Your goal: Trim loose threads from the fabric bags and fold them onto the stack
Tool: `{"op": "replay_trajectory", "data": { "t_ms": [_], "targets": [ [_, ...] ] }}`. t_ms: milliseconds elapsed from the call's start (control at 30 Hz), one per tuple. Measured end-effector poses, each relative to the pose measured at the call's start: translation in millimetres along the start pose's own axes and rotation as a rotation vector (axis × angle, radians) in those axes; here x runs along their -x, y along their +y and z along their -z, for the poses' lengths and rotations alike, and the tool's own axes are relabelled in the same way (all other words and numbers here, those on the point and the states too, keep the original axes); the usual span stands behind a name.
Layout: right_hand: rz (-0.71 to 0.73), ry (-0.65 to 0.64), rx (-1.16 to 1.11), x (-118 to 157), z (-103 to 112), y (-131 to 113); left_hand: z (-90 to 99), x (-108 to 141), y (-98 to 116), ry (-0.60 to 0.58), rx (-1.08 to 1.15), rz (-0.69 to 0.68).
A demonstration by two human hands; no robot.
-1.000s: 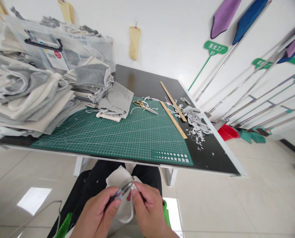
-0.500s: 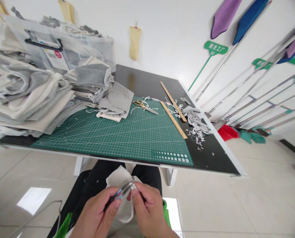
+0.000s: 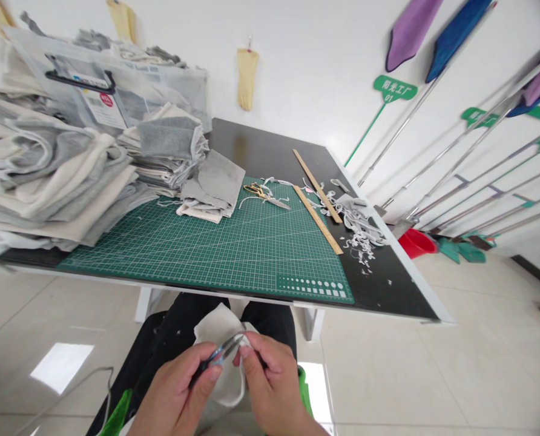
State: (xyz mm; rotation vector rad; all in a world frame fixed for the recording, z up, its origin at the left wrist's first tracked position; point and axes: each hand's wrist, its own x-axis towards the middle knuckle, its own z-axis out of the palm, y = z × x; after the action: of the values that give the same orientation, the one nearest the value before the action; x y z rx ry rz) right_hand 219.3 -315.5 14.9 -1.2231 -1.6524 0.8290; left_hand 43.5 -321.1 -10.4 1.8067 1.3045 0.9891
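Over my lap, my left hand [image 3: 179, 381] is closed round a pair of thread snips [image 3: 228, 347] with bluish handles. Their metal blades point right, at the bit of fabric my right hand grips; whether the tips touch it I cannot tell. My right hand [image 3: 274, 375] pinches the edge of a white cloth piece [image 3: 218, 326] between thumb and fingers. The rest of that cloth hangs over my thighs, partly hidden behind both hands.
A green cutting mat [image 3: 206, 254] covers much of the black table [image 3: 261, 139]. On it lie gold-handled scissors [image 3: 265, 194] and a wooden ruler [image 3: 318, 219]. Fabric scraps [image 3: 365, 227] gather at right. Folded cloth stacks [image 3: 47, 175] and a clear bin [image 3: 161, 85] stand left.
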Motion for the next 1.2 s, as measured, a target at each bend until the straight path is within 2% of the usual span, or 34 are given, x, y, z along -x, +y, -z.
{"op": "replay_trajectory", "data": {
  "t_ms": [200,333,500,700,833,1000,1200],
  "targets": [
    [0.009,0.01,-0.001,-0.1,-0.3,-0.4,2.9,-1.0,-5.8,-0.04,-0.049,-0.077],
    [0.012,0.009,-0.007,-0.6,0.1,-0.9,0.7,0.3,-3.5,0.006,-0.016,-0.029],
    [0.003,0.003,0.0,-0.6,0.4,-0.7,-1.2,1.7,-0.5,-0.005,0.019,0.007],
    [0.005,-0.003,-0.001,-0.3,-0.4,-1.4,1.3,-0.1,-0.5,0.021,-0.004,-0.024],
    [0.007,-0.012,0.019,-0.5,0.0,-1.7,4.2,-1.6,-2.5,-0.012,-0.05,-0.075],
    [0.015,-0.003,0.045,-1.4,0.3,-2.9,3.5,-1.2,0.0,0.023,-0.043,-0.024],
    [0.012,-0.004,0.025,-1.4,0.2,-3.5,1.7,-0.9,0.6,0.028,-0.018,-0.03]
  ]
}}
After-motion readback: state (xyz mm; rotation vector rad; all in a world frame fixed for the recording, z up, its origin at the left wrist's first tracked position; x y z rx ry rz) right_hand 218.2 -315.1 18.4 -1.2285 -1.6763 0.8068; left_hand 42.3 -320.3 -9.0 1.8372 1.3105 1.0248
